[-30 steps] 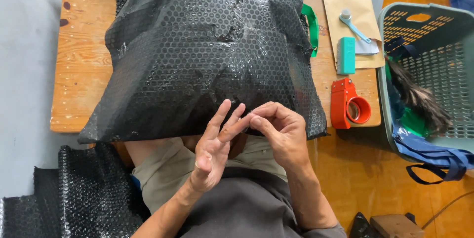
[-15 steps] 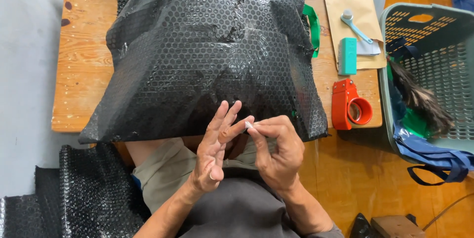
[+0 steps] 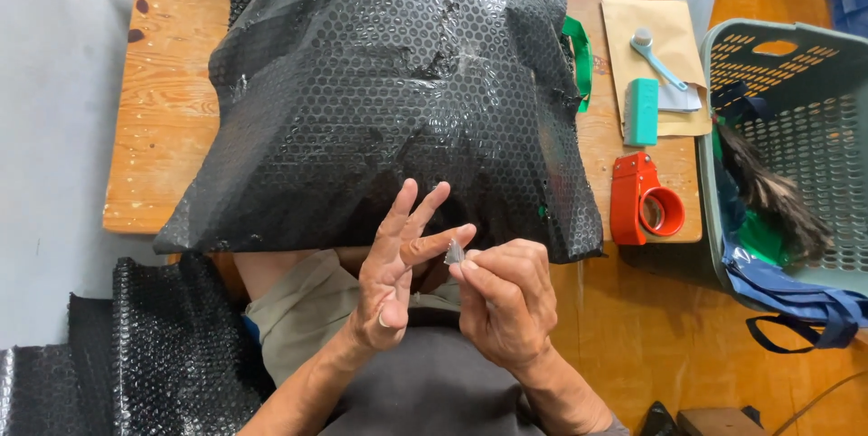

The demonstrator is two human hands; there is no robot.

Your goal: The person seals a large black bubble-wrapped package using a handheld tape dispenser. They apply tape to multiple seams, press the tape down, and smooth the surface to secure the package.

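A large parcel wrapped in black bubble wrap point(image 3: 389, 92) lies on a wooden table point(image 3: 167, 101) and hangs over its near edge. Just in front of that edge, above my lap, my left hand point(image 3: 393, 273) has its fingers spread, the forefinger tip touching a small scrap of clear tape point(image 3: 454, 253). My right hand point(image 3: 506, 296) pinches the same scrap between thumb and fingers.
A red tape dispenser point(image 3: 644, 201) stands at the table's right edge. Behind it lie a teal block point(image 3: 642, 110) and a brown envelope point(image 3: 655, 56) with a small tool. A green-grey laundry basket point(image 3: 796, 146) is at the right. More black bubble wrap point(image 3: 145, 355) lies on the floor at the left.
Both hands have drawn back from the parcel's near edge towards my body. The right hand has turned and now lifts a small tape scrap against the left forefinger.
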